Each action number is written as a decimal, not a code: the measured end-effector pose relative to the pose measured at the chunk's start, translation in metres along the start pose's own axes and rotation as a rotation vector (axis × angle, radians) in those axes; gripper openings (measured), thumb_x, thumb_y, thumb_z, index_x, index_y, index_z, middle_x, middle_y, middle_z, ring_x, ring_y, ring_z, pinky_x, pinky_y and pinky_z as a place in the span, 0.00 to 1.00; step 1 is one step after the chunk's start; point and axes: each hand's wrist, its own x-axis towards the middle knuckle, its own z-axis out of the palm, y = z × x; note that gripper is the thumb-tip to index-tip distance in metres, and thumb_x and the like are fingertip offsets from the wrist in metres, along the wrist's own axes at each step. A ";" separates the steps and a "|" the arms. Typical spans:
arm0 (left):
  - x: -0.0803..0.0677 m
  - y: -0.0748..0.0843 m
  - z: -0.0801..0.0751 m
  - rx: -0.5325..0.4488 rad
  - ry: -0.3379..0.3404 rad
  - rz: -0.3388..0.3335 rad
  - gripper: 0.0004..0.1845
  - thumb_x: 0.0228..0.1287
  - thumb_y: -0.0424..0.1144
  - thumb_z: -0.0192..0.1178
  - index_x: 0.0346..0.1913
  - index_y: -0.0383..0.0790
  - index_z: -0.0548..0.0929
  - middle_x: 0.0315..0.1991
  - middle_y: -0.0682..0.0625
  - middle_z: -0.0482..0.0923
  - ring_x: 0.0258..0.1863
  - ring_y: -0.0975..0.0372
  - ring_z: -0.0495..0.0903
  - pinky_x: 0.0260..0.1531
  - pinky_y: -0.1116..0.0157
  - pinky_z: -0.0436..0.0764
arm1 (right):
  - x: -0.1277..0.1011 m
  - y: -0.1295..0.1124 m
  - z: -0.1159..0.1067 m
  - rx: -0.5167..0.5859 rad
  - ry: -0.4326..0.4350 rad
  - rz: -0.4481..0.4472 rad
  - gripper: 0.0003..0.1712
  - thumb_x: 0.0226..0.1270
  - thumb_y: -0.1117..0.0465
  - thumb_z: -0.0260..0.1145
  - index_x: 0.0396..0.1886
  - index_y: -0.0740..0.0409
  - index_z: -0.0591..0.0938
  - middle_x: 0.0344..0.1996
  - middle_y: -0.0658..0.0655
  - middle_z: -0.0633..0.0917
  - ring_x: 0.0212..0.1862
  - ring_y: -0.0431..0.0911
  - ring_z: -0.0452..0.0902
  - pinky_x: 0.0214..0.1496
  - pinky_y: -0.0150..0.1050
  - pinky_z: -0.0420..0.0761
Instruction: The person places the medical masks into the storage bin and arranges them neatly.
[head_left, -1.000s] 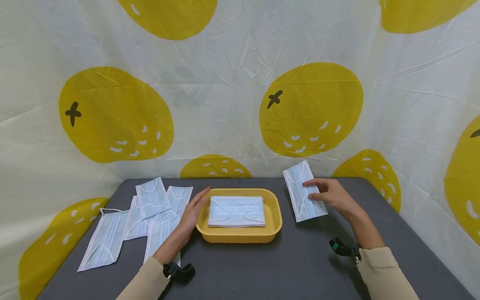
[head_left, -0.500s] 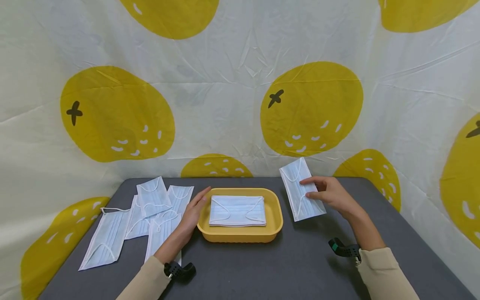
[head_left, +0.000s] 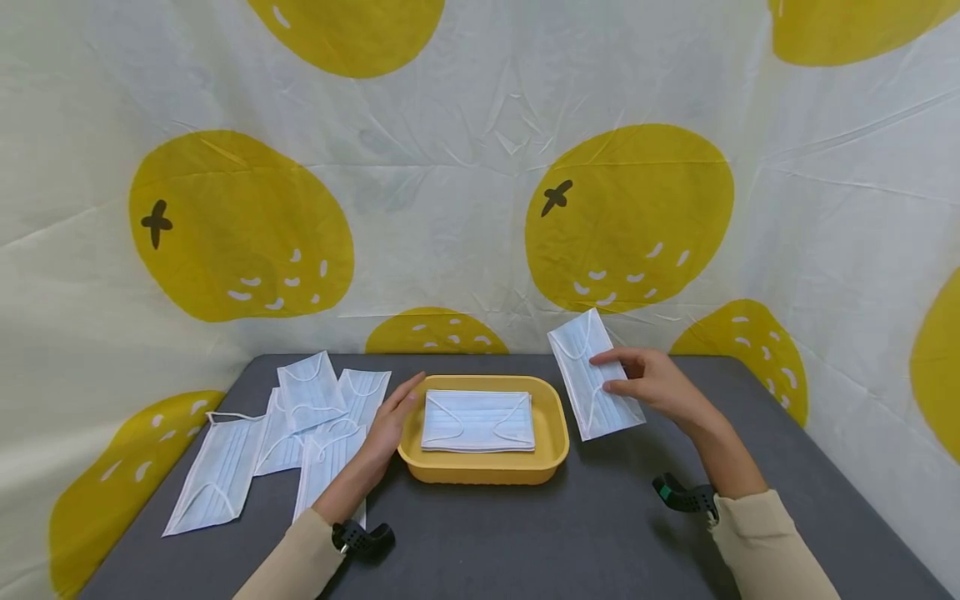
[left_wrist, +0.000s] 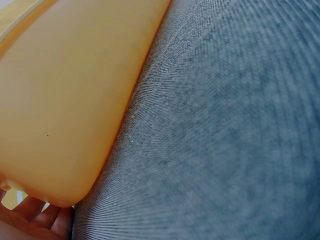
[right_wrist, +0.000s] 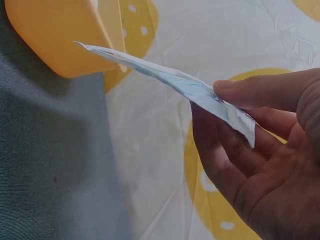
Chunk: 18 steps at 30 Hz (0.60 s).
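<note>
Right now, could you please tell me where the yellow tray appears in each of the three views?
Head view: the yellow tray sits mid-table, a face mask inside, the left hand against its left side.
Left wrist view: its side wall fills the upper left.
Right wrist view: its corner shows at top left.
Shared landmark: the grey table.

Beige sleeves (head_left: 757, 533); black wrist straps (head_left: 362, 537).

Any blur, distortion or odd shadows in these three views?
Head view: sharp and evenly lit, backdrop edges bowed by the wide lens, soft shadow under the held mask. Left wrist view: too close, tray wall soft. Right wrist view: right hand and mask crisp, background softer.
</note>
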 end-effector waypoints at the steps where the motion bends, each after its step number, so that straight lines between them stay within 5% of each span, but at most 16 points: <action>1: 0.000 0.000 0.000 -0.003 0.001 -0.001 0.25 0.85 0.47 0.42 0.79 0.51 0.66 0.82 0.47 0.58 0.83 0.50 0.52 0.82 0.45 0.51 | 0.001 -0.001 0.000 -0.004 -0.004 0.002 0.25 0.68 0.63 0.72 0.63 0.64 0.82 0.56 0.69 0.84 0.43 0.49 0.82 0.41 0.33 0.85; 18: 0.000 -0.002 -0.001 -0.026 -0.007 0.012 0.25 0.85 0.47 0.43 0.79 0.50 0.66 0.82 0.46 0.59 0.83 0.50 0.53 0.82 0.46 0.52 | 0.018 -0.025 0.013 -0.057 -0.044 -0.058 0.23 0.67 0.65 0.71 0.62 0.63 0.83 0.58 0.71 0.82 0.44 0.50 0.83 0.41 0.34 0.86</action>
